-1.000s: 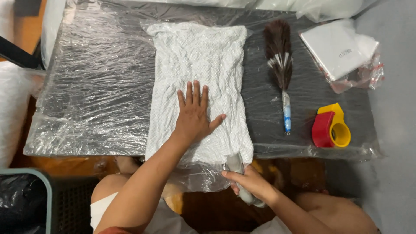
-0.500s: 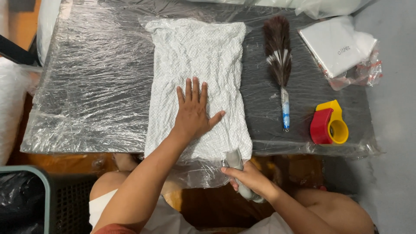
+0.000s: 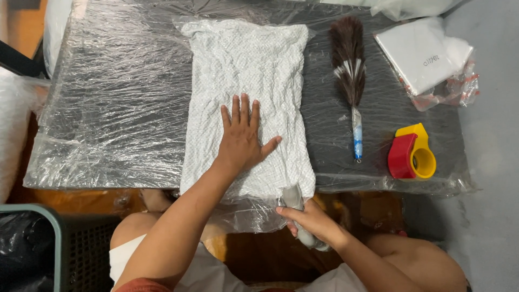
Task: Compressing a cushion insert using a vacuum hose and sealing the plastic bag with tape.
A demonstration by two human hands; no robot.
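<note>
A white crinkled cloth sealed in a clear plastic bag (image 3: 248,70) lies lengthwise on the film-covered dark table (image 3: 119,108). My left hand (image 3: 241,135) presses flat on the cloth's near half, fingers spread. My right hand (image 3: 309,221) is at the bag's near right corner, just off the table edge, closed round a small grey tube-shaped tool (image 3: 296,203) whose tip touches the bag's open plastic end (image 3: 254,213).
A brown feather duster with a blue handle (image 3: 350,70) lies right of the cloth. A red and yellow tape dispenser (image 3: 412,152) sits near the right front edge. White packets in plastic (image 3: 424,54) lie at the far right. A dark bin (image 3: 27,249) stands lower left.
Both hands stay in place; only the view has shifted slightly.
</note>
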